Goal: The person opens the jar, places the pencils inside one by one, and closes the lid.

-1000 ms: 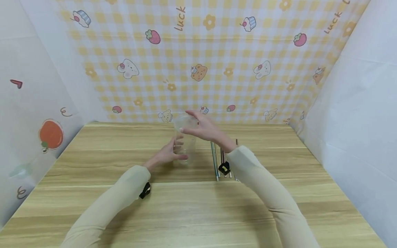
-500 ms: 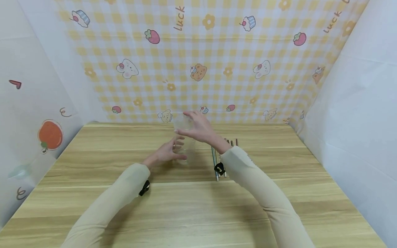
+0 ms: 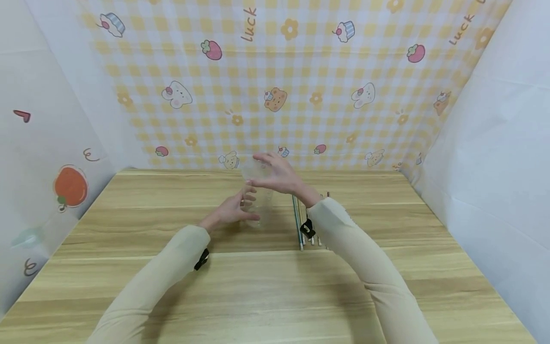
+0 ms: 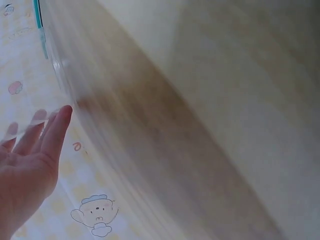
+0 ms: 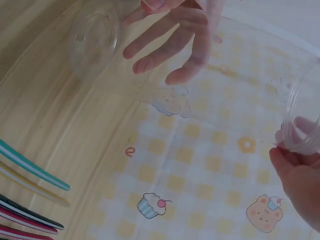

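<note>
A tall clear plastic cup stands upright on the wooden table, in front of the patterned backdrop. My left hand holds it low on its left side, thumb in front and fingers behind. Through the clear wall, the left fingers show in the right wrist view, near the round cup base. At the top, my right hand grips the rim between thumb and fingers. That rim has several fine rings in the right wrist view, with the right fingertips right against it.
Several slim, pencil-like sticks in teal, yellow, black and red lie side by side right of the cup, partly under the right forearm. A checked cloth backdrop rises behind the table; white cloth walls flank both sides.
My right hand has shifted slightly left at the cup's top, its forearm moving with it. The left hand stays almost where it was on the cup.
</note>
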`<state>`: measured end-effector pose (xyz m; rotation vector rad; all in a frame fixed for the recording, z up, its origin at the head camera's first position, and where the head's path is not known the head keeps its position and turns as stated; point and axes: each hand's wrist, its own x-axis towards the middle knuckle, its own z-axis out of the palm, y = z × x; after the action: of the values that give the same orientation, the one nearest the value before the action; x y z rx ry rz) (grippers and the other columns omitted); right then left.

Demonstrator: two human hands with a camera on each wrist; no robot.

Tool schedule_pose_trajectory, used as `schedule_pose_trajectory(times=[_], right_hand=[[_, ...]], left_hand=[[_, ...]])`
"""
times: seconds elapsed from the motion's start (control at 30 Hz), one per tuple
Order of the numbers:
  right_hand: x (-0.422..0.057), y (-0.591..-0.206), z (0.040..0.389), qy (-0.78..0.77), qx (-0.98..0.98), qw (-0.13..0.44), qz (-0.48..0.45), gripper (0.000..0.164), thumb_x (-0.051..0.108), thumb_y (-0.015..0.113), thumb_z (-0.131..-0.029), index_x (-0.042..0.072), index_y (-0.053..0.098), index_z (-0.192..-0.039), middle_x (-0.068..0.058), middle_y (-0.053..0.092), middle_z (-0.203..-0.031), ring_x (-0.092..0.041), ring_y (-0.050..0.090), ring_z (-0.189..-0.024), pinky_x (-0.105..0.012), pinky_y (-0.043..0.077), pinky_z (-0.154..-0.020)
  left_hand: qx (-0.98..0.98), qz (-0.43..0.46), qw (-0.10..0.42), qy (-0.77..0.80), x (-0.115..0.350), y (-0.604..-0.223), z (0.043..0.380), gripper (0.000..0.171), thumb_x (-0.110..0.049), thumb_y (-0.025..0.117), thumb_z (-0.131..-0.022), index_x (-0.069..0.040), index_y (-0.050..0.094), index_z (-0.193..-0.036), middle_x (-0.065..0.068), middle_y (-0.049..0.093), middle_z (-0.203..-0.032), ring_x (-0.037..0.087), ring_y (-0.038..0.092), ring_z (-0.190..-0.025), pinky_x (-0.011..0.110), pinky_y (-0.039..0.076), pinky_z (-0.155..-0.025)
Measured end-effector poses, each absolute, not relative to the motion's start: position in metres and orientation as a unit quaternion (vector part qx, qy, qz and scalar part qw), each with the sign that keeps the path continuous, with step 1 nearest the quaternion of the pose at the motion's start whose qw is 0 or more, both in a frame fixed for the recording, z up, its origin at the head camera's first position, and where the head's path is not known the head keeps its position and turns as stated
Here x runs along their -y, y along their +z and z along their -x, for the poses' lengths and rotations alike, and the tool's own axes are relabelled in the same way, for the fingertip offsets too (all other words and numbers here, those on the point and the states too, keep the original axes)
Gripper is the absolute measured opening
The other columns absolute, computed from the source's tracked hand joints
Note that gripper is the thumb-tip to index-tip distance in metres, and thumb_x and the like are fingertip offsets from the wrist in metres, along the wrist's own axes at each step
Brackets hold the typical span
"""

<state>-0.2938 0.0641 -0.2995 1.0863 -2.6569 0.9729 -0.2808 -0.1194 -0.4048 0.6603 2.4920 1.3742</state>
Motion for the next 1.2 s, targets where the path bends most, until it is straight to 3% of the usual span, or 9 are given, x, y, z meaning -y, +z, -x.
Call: schedule_pose_trajectory(times=[0.23,0.33,0.43,0.63,0.77,1.0,1.1,1.2], right_hand=[[-0.074,-0.298,0.298,0.358,0.845,-0.012,-0.397,0.07,0.031,0.069,-0.072,0.009,0.04,-0.131,-0.006,0.039,-0.132,-0.017,0.039,-0.113,-0.038,0.035,-0.092],[-0.073,-0.299,0.296,0.362,0.848,-0.015,-0.386,0.072,0.032,0.067,-0.073,0.012,0.036,-0.134,-0.006,0.038,-0.133,-0.017,0.039,-0.113,-0.038,0.037,-0.09],[-0.07,-0.3,0.291,0.347,0.866,0.018,-0.36,0.076,0.036,0.067,-0.073,0.013,0.032,-0.136,-0.006,0.034,-0.135,-0.019,0.038,-0.113,-0.037,0.039,-0.088],[-0.061,-0.304,0.275,0.282,0.911,0.131,-0.269,0.083,0.057,0.063,-0.07,0.008,0.035,-0.132,-0.012,0.036,-0.127,-0.022,0.04,-0.109,-0.035,0.041,-0.085],[-0.056,-0.305,0.27,0.252,0.926,0.155,-0.236,0.084,0.064,0.058,-0.069,0.007,0.039,-0.129,-0.013,0.04,-0.118,-0.022,0.042,-0.1,-0.031,0.043,-0.075],[-0.063,-0.307,0.278,0.338,0.888,0.101,-0.293,0.077,0.038,0.07,-0.071,0.006,0.035,-0.132,-0.009,0.042,-0.126,-0.021,0.04,-0.105,-0.031,0.041,-0.08],[-0.07,-0.307,0.282,0.382,0.863,0.061,-0.325,0.078,0.024,0.069,-0.071,0.008,0.03,-0.136,-0.008,0.039,-0.132,-0.021,0.041,-0.107,-0.033,0.041,-0.083],[-0.074,-0.306,0.282,0.403,0.847,0.035,-0.345,0.08,0.021,0.065,-0.072,0.011,0.023,-0.139,-0.009,0.033,-0.136,-0.022,0.04,-0.113,-0.039,0.038,-0.09]], left_hand=[[-0.834,-0.247,0.121,0.478,0.119,-0.406,0.279,0.094,-0.014,0.073,-0.072,-0.022,0.01,-0.142,0.017,0.034,-0.134,0.032,0.04,-0.115,0.048,0.032,-0.095],[-0.83,-0.255,0.122,0.48,0.118,-0.405,0.279,0.095,-0.012,0.072,-0.073,-0.023,0.008,-0.142,0.017,0.031,-0.135,0.034,0.038,-0.116,0.048,0.031,-0.095],[-0.83,-0.254,0.124,0.481,0.117,-0.404,0.279,0.095,-0.012,0.072,-0.073,-0.022,0.007,-0.142,0.018,0.033,-0.134,0.035,0.038,-0.116,0.048,0.031,-0.095],[-0.847,-0.235,0.124,0.46,0.118,-0.403,0.281,0.082,-0.017,0.073,-0.073,-0.014,0.022,-0.137,0.018,0.041,-0.128,0.032,0.04,-0.115,0.046,0.033,-0.095],[-0.852,-0.231,0.127,0.452,0.119,-0.404,0.282,0.082,-0.02,0.072,-0.074,-0.015,0.021,-0.137,0.016,0.04,-0.13,0.032,0.039,-0.116,0.047,0.033,-0.094],[-0.843,-0.233,0.129,0.467,0.118,-0.405,0.281,0.08,-0.016,0.073,-0.073,-0.015,0.023,-0.136,0.018,0.041,-0.128,0.032,0.041,-0.114,0.046,0.033,-0.094],[-0.842,-0.232,0.13,0.469,0.118,-0.405,0.28,0.079,-0.017,0.073,-0.072,-0.015,0.025,-0.135,0.018,0.042,-0.128,0.032,0.042,-0.114,0.047,0.033,-0.094],[-0.843,-0.237,0.129,0.465,0.118,-0.405,0.28,0.078,-0.019,0.073,-0.072,-0.011,0.026,-0.134,0.018,0.042,-0.127,0.033,0.042,-0.113,0.047,0.033,-0.094]])
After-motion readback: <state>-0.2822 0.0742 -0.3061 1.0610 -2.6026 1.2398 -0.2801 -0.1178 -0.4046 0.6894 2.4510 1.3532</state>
